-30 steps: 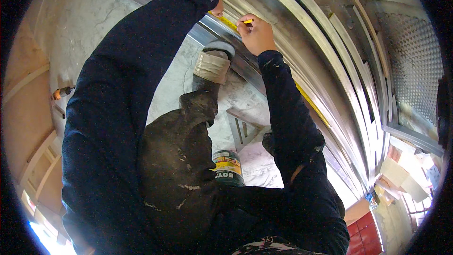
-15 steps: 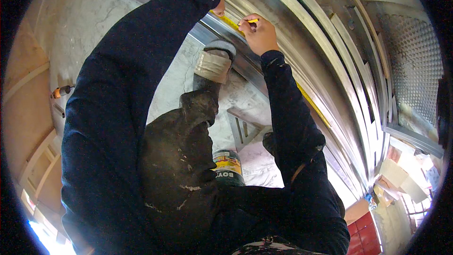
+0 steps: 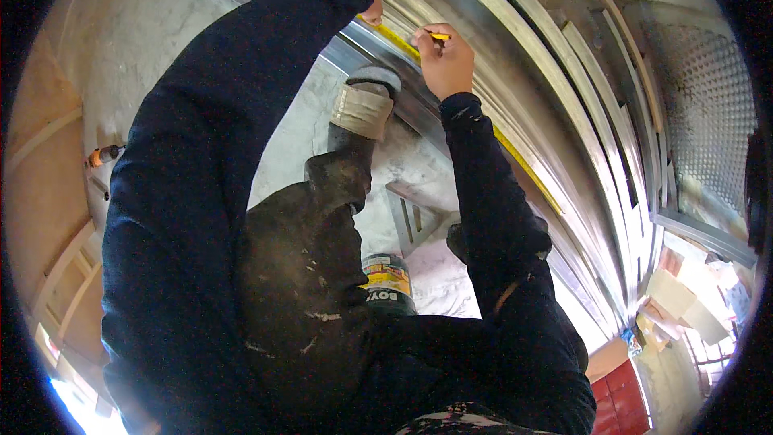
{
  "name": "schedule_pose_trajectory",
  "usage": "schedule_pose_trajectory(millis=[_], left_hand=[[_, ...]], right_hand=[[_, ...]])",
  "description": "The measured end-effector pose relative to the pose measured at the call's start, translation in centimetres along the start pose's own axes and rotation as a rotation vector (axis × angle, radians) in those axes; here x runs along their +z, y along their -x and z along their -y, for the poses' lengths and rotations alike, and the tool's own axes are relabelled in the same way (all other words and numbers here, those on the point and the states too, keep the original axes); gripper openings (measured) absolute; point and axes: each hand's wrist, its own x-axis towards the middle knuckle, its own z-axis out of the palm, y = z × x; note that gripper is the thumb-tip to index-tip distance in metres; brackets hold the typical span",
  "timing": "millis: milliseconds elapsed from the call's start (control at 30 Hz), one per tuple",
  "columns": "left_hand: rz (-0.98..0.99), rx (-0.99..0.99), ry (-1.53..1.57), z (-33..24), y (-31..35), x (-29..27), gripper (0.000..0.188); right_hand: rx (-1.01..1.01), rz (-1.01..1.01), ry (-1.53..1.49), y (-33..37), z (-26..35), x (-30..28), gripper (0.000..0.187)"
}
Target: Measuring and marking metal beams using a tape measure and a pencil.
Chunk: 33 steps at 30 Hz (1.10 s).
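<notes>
A yellow tape measure's blade (image 3: 399, 41) lies stretched along the long metal profiles (image 3: 403, 80) and reappears beyond my right forearm. My left hand (image 3: 373, 6) is at the blade's far-left visible stretch, its thumb side pressed down on it; the sleeve hides most of the fingers. My right hand (image 3: 448, 63) is closed around a short yellow pencil (image 3: 440, 36), held just above the metal beside the blade. My shoe (image 3: 376, 76) rests against the profiles' near edge.
Long metal lengths (image 3: 564, 97) run in a stack to the right. On the floor are a triangular set square (image 3: 412, 221) and a paint bucket (image 3: 388, 280). An orange power tool (image 3: 103, 156) lies at left; cardboard (image 3: 675, 294) and a perforated metal sheet (image 3: 696, 113) are at right.
My right hand has shifted slightly right, its fingers lifting a little off the blade with the pencil still in them. My left hand stays in place.
</notes>
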Motion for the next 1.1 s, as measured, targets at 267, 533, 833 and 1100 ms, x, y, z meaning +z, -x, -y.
schedule_pose_trajectory(millis=[267, 533, 833, 1100], left_hand=[[-0.015, 0.041, 0.052, 0.4, 1.9, -1.4, 0.066], [-0.048, 0.034, 0.011, 0.3, 0.6, -0.3, 0.066], [-0.012, 0.024, 0.006, 0.2, 0.3, -0.4, 0.066], [-0.008, 0.017, 0.017, 0.3, 0.5, -0.4, 0.063]], right_hand=[[0.043, 0.112, 0.116, -0.1, -0.8, 0.2, 0.015], [0.004, 0.13, 0.135, 0.0, -0.7, 0.2, 0.016], [-0.162, 0.12, 0.435, -0.7, 0.8, 0.2, 0.014], [0.027, -0.061, 0.155, 0.7, -0.6, -0.1, 0.012]])
